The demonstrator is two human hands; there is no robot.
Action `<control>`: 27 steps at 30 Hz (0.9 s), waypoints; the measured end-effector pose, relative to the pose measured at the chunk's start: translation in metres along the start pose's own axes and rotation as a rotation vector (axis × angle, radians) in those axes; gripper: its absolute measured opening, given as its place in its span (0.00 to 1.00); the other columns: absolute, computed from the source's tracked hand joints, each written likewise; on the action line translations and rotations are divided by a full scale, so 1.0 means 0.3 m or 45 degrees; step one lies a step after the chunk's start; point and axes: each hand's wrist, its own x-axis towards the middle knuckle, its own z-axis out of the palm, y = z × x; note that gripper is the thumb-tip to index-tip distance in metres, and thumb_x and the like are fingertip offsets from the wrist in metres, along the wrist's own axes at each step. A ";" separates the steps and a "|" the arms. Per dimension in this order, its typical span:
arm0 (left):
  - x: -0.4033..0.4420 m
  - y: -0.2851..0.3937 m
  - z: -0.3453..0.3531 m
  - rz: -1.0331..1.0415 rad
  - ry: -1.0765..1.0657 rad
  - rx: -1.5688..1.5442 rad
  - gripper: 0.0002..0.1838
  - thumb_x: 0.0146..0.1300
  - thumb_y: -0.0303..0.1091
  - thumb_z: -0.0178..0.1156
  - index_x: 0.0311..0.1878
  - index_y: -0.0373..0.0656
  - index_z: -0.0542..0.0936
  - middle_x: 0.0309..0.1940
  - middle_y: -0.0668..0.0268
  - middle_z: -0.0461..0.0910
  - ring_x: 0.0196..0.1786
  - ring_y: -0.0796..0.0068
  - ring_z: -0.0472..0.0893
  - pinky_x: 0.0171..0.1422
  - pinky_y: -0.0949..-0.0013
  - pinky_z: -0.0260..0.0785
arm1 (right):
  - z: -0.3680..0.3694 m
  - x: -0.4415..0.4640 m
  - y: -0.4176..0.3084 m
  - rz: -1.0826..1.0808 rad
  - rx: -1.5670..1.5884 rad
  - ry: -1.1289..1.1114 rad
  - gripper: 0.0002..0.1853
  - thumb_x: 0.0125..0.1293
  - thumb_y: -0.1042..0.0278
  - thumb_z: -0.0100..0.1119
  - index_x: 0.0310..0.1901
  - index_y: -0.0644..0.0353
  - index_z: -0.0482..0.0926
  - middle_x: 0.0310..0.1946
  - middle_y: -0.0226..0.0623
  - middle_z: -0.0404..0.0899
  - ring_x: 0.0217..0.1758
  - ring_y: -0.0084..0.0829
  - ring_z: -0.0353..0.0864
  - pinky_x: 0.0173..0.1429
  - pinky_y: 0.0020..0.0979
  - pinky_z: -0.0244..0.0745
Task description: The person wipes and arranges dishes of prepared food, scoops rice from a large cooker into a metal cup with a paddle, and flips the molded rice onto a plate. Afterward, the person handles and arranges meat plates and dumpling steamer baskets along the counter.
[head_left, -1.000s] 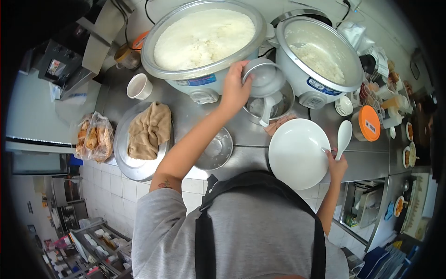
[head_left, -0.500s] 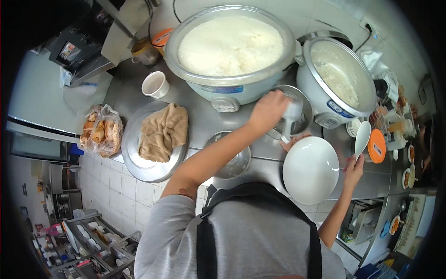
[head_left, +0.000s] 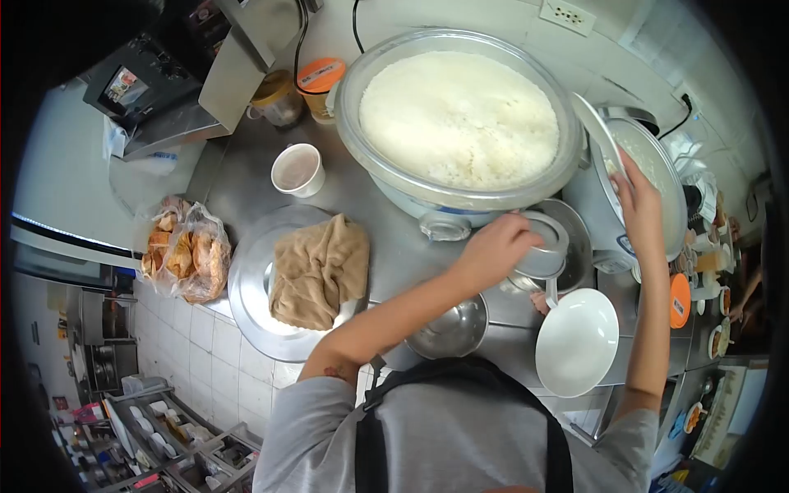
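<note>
My left hand (head_left: pixel 501 246) is closed on the rim of a pale plastic cup with a handle (head_left: pixel 545 256), held over a steel bowl (head_left: pixel 579 246). The cup's handle points down toward a white oval plate (head_left: pixel 578 343). A small skin-coloured patch shows beside the plate; I cannot make out what it is. My right hand (head_left: pixel 639 197) grips a white rice paddle (head_left: pixel 602 135), raised between two rice cookers. The large cooker (head_left: pixel 436 197) is heaped with white rice (head_left: pixel 460 115). Rice also shows inside the smaller cooker (head_left: pixel 667 160), partly hidden by my hand and the paddle.
A brown cloth (head_left: pixel 319 267) lies on a round metal lid (head_left: pixel 251 283), left of another steel bowl (head_left: pixel 450 324). Farther left are a bag of bread-like pieces (head_left: pixel 193 255) and a white tub (head_left: pixel 298 171). An orange-lidded container (head_left: pixel 321 76) stands behind.
My right hand has lifted the rice paddle from the lower right up to the rice cookers. My left hand still holds the cup, now tilted differently. The view has shifted.
</note>
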 end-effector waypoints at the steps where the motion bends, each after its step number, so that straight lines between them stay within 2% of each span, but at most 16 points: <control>1: -0.032 0.026 -0.061 -0.238 0.052 -0.062 0.19 0.48 0.20 0.57 0.47 0.42 0.74 0.39 0.58 0.70 0.46 0.56 0.74 0.64 0.59 0.66 | 0.053 0.068 -0.095 -0.022 0.125 -0.010 0.21 0.67 0.73 0.54 0.62 0.48 0.74 0.45 0.50 0.81 0.44 0.42 0.83 0.49 0.35 0.75; 3: -0.173 0.017 -0.137 -0.576 0.677 -0.157 0.23 0.51 0.17 0.55 0.53 0.40 0.72 0.45 0.59 0.73 0.49 0.60 0.74 0.61 0.63 0.66 | 0.200 0.241 -0.164 -0.436 -0.165 -0.148 0.22 0.65 0.74 0.53 0.61 0.45 0.75 0.46 0.49 0.81 0.42 0.49 0.81 0.48 0.41 0.75; 5: -0.266 0.034 -0.191 -1.115 0.971 -0.623 0.21 0.59 0.20 0.52 0.57 0.38 0.69 0.50 0.62 0.73 0.52 0.67 0.74 0.61 0.67 0.64 | 0.292 0.359 -0.198 -0.579 -0.330 -0.251 0.22 0.64 0.75 0.52 0.60 0.46 0.76 0.41 0.49 0.81 0.38 0.50 0.80 0.47 0.44 0.75; 7: -0.349 0.002 -0.256 -1.379 1.082 -0.841 0.19 0.64 0.25 0.50 0.58 0.36 0.69 0.53 0.64 0.73 0.54 0.71 0.73 0.61 0.68 0.64 | 0.348 0.484 -0.235 -0.542 -0.329 -0.208 0.23 0.63 0.75 0.51 0.59 0.46 0.76 0.37 0.49 0.82 0.36 0.49 0.80 0.47 0.43 0.75; 10: -0.428 -0.034 -0.345 -1.448 1.237 -1.263 0.20 0.62 0.26 0.52 0.59 0.36 0.69 0.52 0.62 0.74 0.54 0.72 0.74 0.62 0.68 0.64 | 0.318 0.600 -0.290 -0.405 -0.444 -0.168 0.22 0.63 0.75 0.51 0.59 0.47 0.77 0.34 0.48 0.82 0.35 0.47 0.81 0.46 0.42 0.76; 14: -0.510 -0.099 -0.409 -1.503 1.257 -1.370 0.21 0.63 0.30 0.52 0.59 0.38 0.69 0.52 0.62 0.74 0.56 0.70 0.75 0.62 0.64 0.66 | 0.315 0.677 -0.250 -0.240 -0.410 -0.187 0.22 0.63 0.73 0.51 0.59 0.46 0.77 0.34 0.47 0.83 0.36 0.46 0.81 0.45 0.42 0.76; 17: -0.483 -0.107 -0.425 -1.482 1.258 -1.484 0.22 0.63 0.35 0.53 0.61 0.40 0.69 0.56 0.63 0.74 0.59 0.67 0.75 0.63 0.58 0.69 | 0.367 0.691 -0.188 -0.328 -0.553 -0.239 0.20 0.64 0.72 0.52 0.58 0.47 0.78 0.35 0.46 0.83 0.37 0.45 0.82 0.46 0.42 0.76; 20: -0.476 -0.137 -0.430 -1.436 1.226 -1.619 0.24 0.64 0.39 0.53 0.62 0.40 0.68 0.58 0.63 0.74 0.60 0.67 0.75 0.64 0.59 0.68 | 0.405 0.704 -0.193 -0.408 -0.553 -0.264 0.19 0.65 0.70 0.53 0.57 0.47 0.78 0.38 0.45 0.83 0.39 0.44 0.81 0.48 0.42 0.76; 23: -0.442 -0.149 -0.438 -1.368 1.235 -1.670 0.27 0.67 0.47 0.50 0.64 0.42 0.67 0.58 0.63 0.74 0.59 0.65 0.76 0.60 0.56 0.71 | 0.447 0.725 -0.292 -0.370 -0.494 -0.318 0.16 0.66 0.69 0.53 0.54 0.50 0.80 0.40 0.43 0.83 0.42 0.45 0.81 0.50 0.41 0.76; 26: -0.384 -0.167 -0.448 -1.281 1.258 -1.642 0.33 0.67 0.57 0.46 0.65 0.41 0.65 0.56 0.56 0.75 0.54 0.52 0.79 0.43 0.52 0.81 | 0.558 0.779 -0.352 -0.377 -0.447 -0.316 0.13 0.66 0.67 0.53 0.50 0.53 0.81 0.40 0.43 0.83 0.42 0.48 0.81 0.49 0.42 0.76; 27: -0.363 -0.171 -0.455 -1.298 1.293 -1.649 0.35 0.67 0.60 0.45 0.66 0.42 0.64 0.57 0.55 0.74 0.51 0.50 0.80 0.38 0.54 0.83 | 0.599 0.765 -0.350 -0.324 -0.484 -0.348 0.13 0.67 0.64 0.52 0.48 0.55 0.82 0.39 0.44 0.83 0.41 0.47 0.81 0.48 0.43 0.76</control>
